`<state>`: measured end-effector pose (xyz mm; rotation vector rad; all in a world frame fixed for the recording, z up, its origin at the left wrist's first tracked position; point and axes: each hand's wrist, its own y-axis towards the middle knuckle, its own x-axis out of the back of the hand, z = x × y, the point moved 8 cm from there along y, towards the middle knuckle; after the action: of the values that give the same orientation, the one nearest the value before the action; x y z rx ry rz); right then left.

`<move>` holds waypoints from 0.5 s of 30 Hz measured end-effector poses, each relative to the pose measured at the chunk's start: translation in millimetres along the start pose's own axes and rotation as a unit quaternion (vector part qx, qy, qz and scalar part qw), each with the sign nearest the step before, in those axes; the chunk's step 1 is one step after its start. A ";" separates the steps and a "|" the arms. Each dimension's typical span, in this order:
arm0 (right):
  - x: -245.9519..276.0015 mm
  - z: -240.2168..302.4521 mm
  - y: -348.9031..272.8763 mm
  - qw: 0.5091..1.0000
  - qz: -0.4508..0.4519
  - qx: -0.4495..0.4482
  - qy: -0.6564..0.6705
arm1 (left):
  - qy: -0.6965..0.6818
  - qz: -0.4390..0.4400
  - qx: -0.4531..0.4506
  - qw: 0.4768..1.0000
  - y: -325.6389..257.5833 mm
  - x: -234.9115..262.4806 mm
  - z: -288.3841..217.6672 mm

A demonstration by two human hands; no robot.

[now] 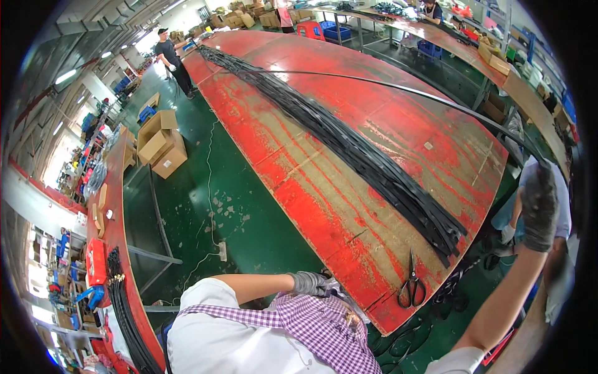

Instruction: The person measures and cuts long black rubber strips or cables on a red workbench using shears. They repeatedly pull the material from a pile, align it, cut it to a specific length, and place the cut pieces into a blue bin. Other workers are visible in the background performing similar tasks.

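My right hand (539,209), in a dark-stained grey glove, is raised at the far right with its fingers closed on a long black strip (398,84). This strip runs taut above the table toward its far end. Down at the near table corner, my left hand (309,283), in a grey glove, rests beside the checked apron (311,318) with curled fingers; what is in them is hidden. A long bundle of black strips (349,140) lies lengthwise on the worn red table (299,202). Black-handled scissors (412,290) lie by the table's near edge.
A person in dark clothes (171,59) stands by the table's far left end. Another person (548,181) is partly visible beyond my right hand. Open cardboard boxes (163,146) and a white cord (210,168) are on the green floor. Black cables (128,318) lie on the left bench.
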<state>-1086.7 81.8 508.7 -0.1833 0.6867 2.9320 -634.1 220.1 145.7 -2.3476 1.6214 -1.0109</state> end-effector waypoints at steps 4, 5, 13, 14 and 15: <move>98.0 -2.9 -23.1 0.940 -0.039 0.115 -0.320 | 0.004 0.039 0.045 0.998 9.3 8.0 9.0; 125.7 -30.6 -33.4 0.958 -0.041 0.059 -0.279 | 0.001 0.043 0.048 0.998 7.3 15.3 -0.7; 89.9 -203.3 -112.7 0.909 -0.186 -0.372 -0.026 | -0.026 0.077 0.093 0.992 -0.6 27.8 -11.8; 94.4 -231.8 -123.4 0.900 -0.207 -0.385 -0.009 | -0.019 0.087 0.093 0.992 -0.4 20.3 -0.5; 109.1 -264.1 -139.8 0.889 -0.232 -0.395 0.006 | -0.010 0.101 0.091 0.991 2.0 16.9 4.9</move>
<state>-1149.9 97.9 197.3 -0.3719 -0.5296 2.5456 -629.4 203.4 148.6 -2.0257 1.6427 -1.0409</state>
